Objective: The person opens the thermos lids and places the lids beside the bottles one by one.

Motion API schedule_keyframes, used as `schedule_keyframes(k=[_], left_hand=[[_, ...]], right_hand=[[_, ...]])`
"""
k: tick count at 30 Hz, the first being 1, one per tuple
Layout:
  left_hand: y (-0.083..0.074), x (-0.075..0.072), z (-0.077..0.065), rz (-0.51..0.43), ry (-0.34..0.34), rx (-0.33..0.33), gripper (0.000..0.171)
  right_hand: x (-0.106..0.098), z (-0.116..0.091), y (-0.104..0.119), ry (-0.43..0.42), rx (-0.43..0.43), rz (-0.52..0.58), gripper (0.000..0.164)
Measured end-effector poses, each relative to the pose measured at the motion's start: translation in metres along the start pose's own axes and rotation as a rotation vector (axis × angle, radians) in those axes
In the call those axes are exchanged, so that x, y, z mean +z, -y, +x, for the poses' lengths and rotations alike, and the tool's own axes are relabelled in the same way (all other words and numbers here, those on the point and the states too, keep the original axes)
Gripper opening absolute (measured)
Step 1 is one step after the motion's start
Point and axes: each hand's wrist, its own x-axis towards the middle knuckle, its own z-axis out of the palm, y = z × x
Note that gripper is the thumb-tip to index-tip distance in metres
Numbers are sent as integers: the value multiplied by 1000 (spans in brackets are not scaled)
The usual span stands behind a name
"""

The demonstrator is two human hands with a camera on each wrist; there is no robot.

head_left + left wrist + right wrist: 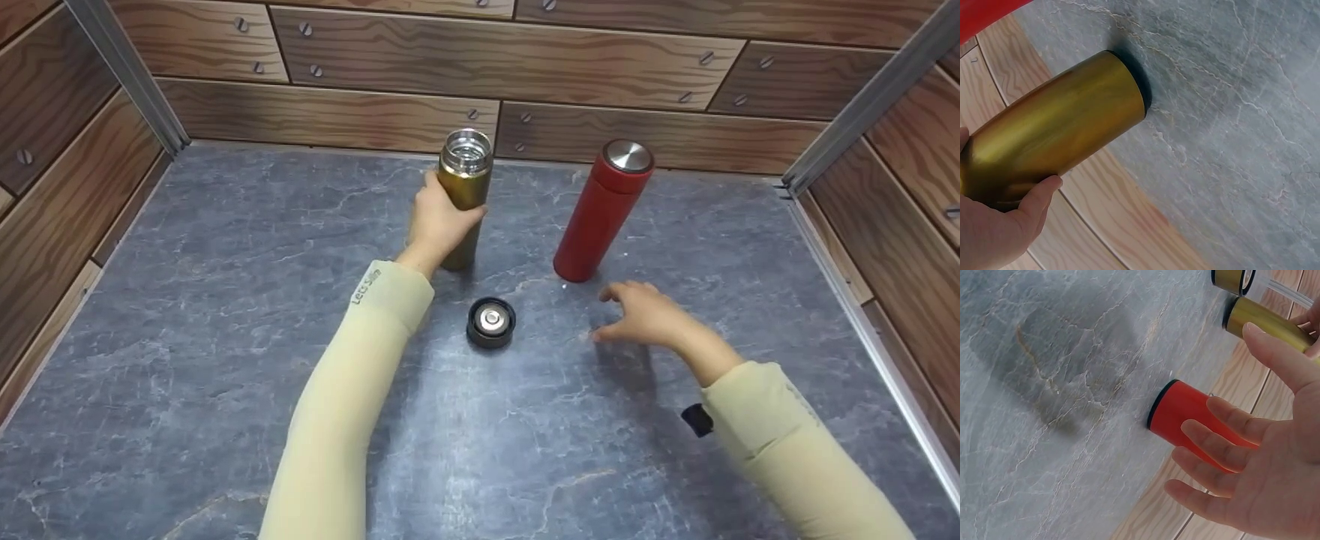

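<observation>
Table: red bottle and gold bottle upright, cap in front.
The red bottle stands capped, just beyond the right hand, which is empty, fingers parted and slightly bent, its tips toward the cap. The gold bottle, long axis vertical, open mouth up, is gripped round its side by the left hand. The cap lies to the right hand's left, apart from both hands.
</observation>
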Motion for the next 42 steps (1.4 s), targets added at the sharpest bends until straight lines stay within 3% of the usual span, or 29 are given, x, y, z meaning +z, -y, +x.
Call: schedule_keyframes(k=[8, 15, 20, 24, 27, 30, 35, 38, 42], left_hand=[[5, -2, 0, -47, 10, -15, 74], [11, -3, -1, -29, 31, -1, 77], [14, -8, -7, 96, 53, -66, 84], [18, -17, -15, 255, 126, -143, 94], [22, -25, -22, 361, 185, -149, 92], [27, -34, -30, 421, 241, -96, 81], [27, -38, -43, 418, 328, 70, 65], [24, -35, -49, 395, 353, 150, 64], [16, -30, -58, 376, 366, 198, 68]], right_hand=[[0, 2, 3, 29, 34, 23, 64], [1, 5, 5, -15, 21, 35, 67], [2, 5, 8, -74, 16, 53, 72], [3, 2, 4, -179, 36, 102, 79], [1, 1, 0, -249, 55, 127, 86], [-2, 0, -1, -288, 79, 133, 92], [-9, -1, -2, -314, 105, 138, 100], [-11, -2, -2, -310, 111, 140, 104], [-12, -3, -2, -303, 112, 138, 107]])
